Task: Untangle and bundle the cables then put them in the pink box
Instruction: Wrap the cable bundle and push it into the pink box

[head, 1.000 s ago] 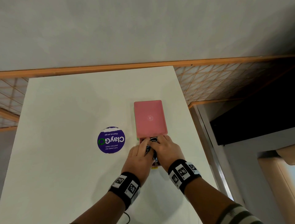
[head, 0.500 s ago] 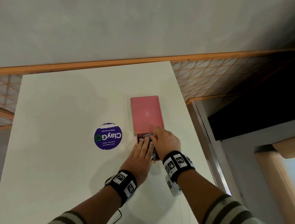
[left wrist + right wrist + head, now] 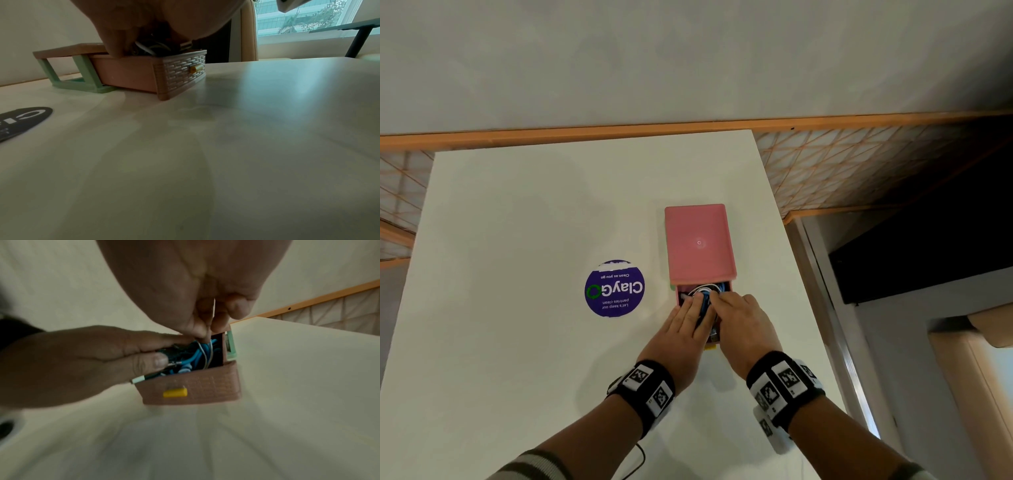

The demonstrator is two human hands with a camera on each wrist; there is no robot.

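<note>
The cables (image 3: 197, 353), a bundle of blue, white and dark strands, sat inside the pulled-out drawer (image 3: 144, 73) of the pink box (image 3: 698, 243), which stood on the white table (image 3: 534, 205) toward its right edge. The drawer had a woven-pattern front with 1 yellow knob (image 3: 175, 393), and it slid within a mint-green frame (image 3: 82, 76) under the pink top. The left hand (image 3: 681, 325) lay over the drawer's near-left part, its fingers together and pressed down on the bundle, thumb against a white-tipped connector (image 3: 138, 379) at the drawer's rim. The right hand (image 3: 743, 318) reached in from the right, its fingertips (image 3: 202, 331) pinched on a thin white cable above the blue loops. Both wrists wore black bands (image 3: 650, 387) with square printed markers. A round purple sticker (image 3: 614, 288) lay on the table left of the box, well apart from the hands.
</note>
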